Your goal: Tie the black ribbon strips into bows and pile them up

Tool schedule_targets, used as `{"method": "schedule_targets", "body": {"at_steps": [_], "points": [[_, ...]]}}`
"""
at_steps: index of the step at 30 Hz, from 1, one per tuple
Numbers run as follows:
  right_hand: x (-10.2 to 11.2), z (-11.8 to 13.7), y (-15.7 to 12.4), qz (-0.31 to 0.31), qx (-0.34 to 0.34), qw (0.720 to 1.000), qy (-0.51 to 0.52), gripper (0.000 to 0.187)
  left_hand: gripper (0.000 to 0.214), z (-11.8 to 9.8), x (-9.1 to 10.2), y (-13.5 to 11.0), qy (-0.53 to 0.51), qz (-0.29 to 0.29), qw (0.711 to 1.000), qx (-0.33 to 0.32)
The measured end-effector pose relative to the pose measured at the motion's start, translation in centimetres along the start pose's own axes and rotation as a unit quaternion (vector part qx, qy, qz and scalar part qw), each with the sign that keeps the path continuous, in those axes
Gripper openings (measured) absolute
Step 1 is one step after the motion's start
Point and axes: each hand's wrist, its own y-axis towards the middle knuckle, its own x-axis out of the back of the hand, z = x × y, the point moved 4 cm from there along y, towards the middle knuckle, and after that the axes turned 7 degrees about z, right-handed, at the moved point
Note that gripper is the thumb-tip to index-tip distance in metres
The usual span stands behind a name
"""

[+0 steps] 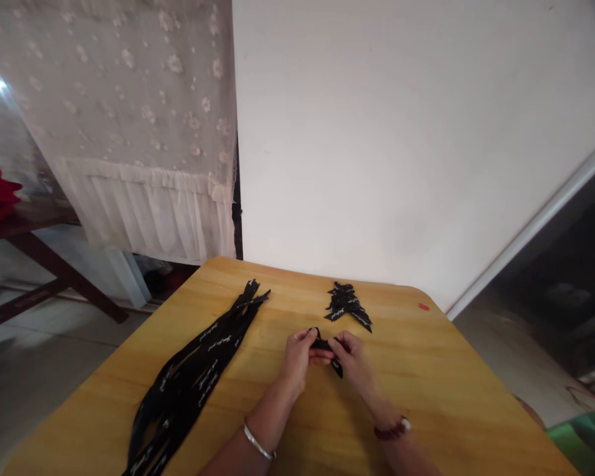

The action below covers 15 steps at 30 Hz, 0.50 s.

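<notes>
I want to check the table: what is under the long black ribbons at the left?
The yellow wooden table shows through gaps between the black ribbons; the wood directly beneath them is covered.

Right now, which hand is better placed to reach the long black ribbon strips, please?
Left, probably: the left hand sits closer to the long black ribbon strips than the right hand.

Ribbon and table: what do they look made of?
The black ribbon looks like woven synthetic satin: soft folds, a slight sheen, printed white script; the exact fibre can't be told. The table looks like varnished wood, with yellow grain and a glossy finish, though it could be laminate.
</notes>
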Motion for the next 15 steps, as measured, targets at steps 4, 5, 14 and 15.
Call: {"method": "schedule_targets", "body": {"at_steps": [4,5,14,15], "points": [[-0.04,0.44,-0.06,-0.008,0.004,1.0,-0.008,0.028,0.021,0.18,0.1,0.06,0.01,-0.019,1.0,-0.015],[-0.05,0.58,-0.09,-0.009,0.005,1.0,-0.009,0.028,0.021,0.2,0.1,0.06,0.013,-0.022,1.0,-0.018],[0.26,0.84,-0.07,-0.024,0.011,1.0,-0.011,0.028,0.025,0.2,0.05,-0.05,-0.005,-0.009,1.0,-0.007],[0.41,0.82,-0.03,-0.028,0.007,1.0,-0.008,0.028,0.026,0.2,-0.03,-0.08,-0.019,0.004,1.0,0.005]]}}
